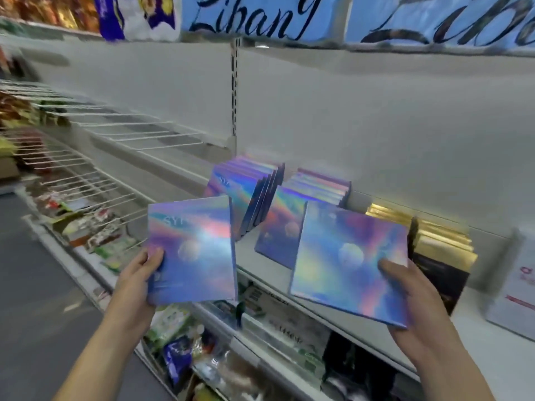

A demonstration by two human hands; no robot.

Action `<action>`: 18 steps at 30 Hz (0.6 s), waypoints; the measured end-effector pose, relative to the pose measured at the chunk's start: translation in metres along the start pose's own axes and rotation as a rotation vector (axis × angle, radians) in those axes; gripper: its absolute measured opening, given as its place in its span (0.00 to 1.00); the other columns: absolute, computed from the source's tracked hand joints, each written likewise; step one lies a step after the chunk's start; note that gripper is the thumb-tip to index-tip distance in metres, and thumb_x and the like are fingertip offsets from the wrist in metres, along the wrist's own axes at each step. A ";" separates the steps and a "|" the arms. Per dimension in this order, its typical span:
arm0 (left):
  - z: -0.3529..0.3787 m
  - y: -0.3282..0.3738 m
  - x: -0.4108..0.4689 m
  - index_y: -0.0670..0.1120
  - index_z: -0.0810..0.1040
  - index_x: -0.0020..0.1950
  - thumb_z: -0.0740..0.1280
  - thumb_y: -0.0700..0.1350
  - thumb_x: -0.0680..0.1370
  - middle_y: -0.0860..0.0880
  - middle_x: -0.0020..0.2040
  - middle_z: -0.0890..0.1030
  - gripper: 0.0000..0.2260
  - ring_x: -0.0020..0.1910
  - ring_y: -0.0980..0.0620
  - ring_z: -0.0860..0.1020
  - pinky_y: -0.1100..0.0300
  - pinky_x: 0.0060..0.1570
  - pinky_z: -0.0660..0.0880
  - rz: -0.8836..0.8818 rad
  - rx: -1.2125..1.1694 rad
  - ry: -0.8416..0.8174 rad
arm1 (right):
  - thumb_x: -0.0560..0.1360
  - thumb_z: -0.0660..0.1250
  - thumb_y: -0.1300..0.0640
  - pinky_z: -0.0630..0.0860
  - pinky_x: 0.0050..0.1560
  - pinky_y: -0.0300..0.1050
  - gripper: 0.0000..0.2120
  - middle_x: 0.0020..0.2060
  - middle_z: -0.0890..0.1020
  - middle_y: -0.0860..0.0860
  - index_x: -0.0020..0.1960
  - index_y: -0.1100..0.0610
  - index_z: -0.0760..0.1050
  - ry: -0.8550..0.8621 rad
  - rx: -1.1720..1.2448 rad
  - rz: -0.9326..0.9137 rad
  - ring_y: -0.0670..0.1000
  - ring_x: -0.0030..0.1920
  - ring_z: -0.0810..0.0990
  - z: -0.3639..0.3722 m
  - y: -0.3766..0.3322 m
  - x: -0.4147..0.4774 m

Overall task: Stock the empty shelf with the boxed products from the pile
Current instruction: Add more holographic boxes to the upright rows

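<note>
Left hand [139, 277]: fingers [155, 257] clamped on the lower left corner of one box [194, 250], thumb on its face. Right hand [408, 296]: fingers clamped likewise on the lower right edge of a second box [344, 256]. Both held up in front of the shelf [477, 340]; flat, square, holographic blue and pink, with a pale moon. On the white shelf behind, two leaning rows [249, 189] of the same boxes, gold boxes [443, 241] just right. Farther left, wire racks [115, 134] and grey floor [29, 270]; overhead, a blue banner [260, 15].

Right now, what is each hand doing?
Left hand: holding one shiny box by its lower left edge.
Right hand: holding another shiny box by its lower right corner.
</note>
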State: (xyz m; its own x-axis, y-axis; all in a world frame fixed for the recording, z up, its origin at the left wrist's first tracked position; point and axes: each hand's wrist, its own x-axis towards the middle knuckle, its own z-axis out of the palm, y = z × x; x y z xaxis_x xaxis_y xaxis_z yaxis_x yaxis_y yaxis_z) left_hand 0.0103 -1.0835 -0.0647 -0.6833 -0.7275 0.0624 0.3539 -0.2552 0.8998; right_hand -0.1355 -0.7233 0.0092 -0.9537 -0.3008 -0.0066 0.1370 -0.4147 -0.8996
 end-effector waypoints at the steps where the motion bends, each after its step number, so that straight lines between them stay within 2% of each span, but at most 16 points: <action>1: 0.003 0.000 0.012 0.44 0.78 0.66 0.63 0.45 0.82 0.49 0.52 0.86 0.14 0.44 0.53 0.86 0.59 0.38 0.83 -0.006 0.011 -0.017 | 0.68 0.69 0.64 0.83 0.46 0.51 0.26 0.59 0.84 0.60 0.66 0.58 0.77 -0.017 -0.026 0.009 0.60 0.52 0.84 0.001 -0.001 0.007; 4: 0.009 0.000 0.041 0.44 0.79 0.64 0.64 0.45 0.81 0.48 0.52 0.86 0.13 0.44 0.51 0.86 0.58 0.38 0.83 -0.006 0.033 -0.036 | 0.63 0.67 0.69 0.84 0.41 0.50 0.32 0.58 0.84 0.61 0.67 0.58 0.74 -0.129 -0.104 0.019 0.59 0.48 0.85 0.014 -0.005 0.030; 7: 0.010 0.007 0.071 0.44 0.80 0.63 0.64 0.45 0.82 0.45 0.57 0.85 0.12 0.48 0.50 0.85 0.55 0.42 0.84 -0.022 0.062 -0.073 | 0.62 0.69 0.70 0.84 0.37 0.49 0.31 0.53 0.86 0.57 0.65 0.54 0.76 -0.146 -0.153 -0.040 0.56 0.43 0.87 0.031 -0.011 0.045; 10: 0.007 0.017 0.103 0.45 0.80 0.64 0.65 0.46 0.81 0.44 0.60 0.84 0.14 0.51 0.49 0.84 0.55 0.45 0.83 -0.006 0.089 -0.131 | 0.65 0.71 0.68 0.84 0.39 0.46 0.26 0.52 0.87 0.52 0.61 0.51 0.79 -0.053 -0.032 -0.180 0.52 0.45 0.87 0.040 -0.016 0.060; 12: 0.005 0.019 0.123 0.47 0.81 0.62 0.64 0.46 0.81 0.46 0.58 0.84 0.12 0.50 0.51 0.84 0.56 0.44 0.82 0.002 0.092 -0.154 | 0.66 0.71 0.66 0.83 0.40 0.40 0.20 0.50 0.87 0.48 0.55 0.50 0.81 0.039 0.072 -0.299 0.48 0.46 0.86 0.046 -0.015 0.067; 14: 0.005 0.016 0.141 0.48 0.81 0.59 0.63 0.45 0.81 0.48 0.55 0.86 0.10 0.48 0.52 0.85 0.57 0.42 0.82 -0.001 0.078 -0.189 | 0.68 0.70 0.64 0.83 0.42 0.41 0.15 0.48 0.87 0.47 0.52 0.51 0.81 0.108 0.105 -0.362 0.46 0.46 0.86 0.055 -0.006 0.072; 16: 0.004 0.010 0.162 0.46 0.81 0.59 0.63 0.43 0.82 0.48 0.53 0.86 0.10 0.46 0.53 0.85 0.58 0.42 0.83 -0.002 0.080 -0.253 | 0.70 0.71 0.61 0.84 0.46 0.45 0.16 0.50 0.87 0.49 0.57 0.54 0.81 0.178 0.102 -0.384 0.48 0.47 0.86 0.064 0.008 0.075; 18: 0.006 0.003 0.182 0.45 0.80 0.60 0.62 0.42 0.82 0.47 0.54 0.86 0.11 0.48 0.53 0.85 0.58 0.44 0.83 -0.018 0.088 -0.324 | 0.70 0.72 0.59 0.84 0.46 0.46 0.21 0.52 0.86 0.53 0.63 0.59 0.79 0.277 0.082 -0.405 0.50 0.47 0.86 0.074 0.024 0.075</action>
State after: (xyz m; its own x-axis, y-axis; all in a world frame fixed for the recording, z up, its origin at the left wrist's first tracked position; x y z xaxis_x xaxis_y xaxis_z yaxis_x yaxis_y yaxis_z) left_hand -0.1170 -1.2129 -0.0475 -0.8614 -0.4794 0.1677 0.2932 -0.1998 0.9350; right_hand -0.1842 -0.8197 0.0195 -0.9685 0.1334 0.2105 -0.2492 -0.5205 -0.8167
